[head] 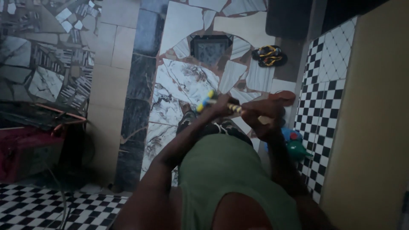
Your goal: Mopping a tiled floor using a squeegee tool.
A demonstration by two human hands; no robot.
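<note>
Your arms both reach forward and down over your green top, and your hands meet on one thin stick with yellow and dark stripes and a blue-and-yellow end (221, 103). Your left hand (222, 106) is closed around it near the coloured end; your right hand (263, 118) grips the pale end — both fists tight. The stick lies almost level, above the broken-marble mosaic floor (179, 85), with black-and-yellow sandals (269, 56) well beyond it.

The floor of broken marble-like pieces (183, 85) looks smooth and a little glossy. Right of this floor, the black-and-white checkered tiles (328, 81) shine, and the green cloth shirt (230, 179) is matt.
</note>
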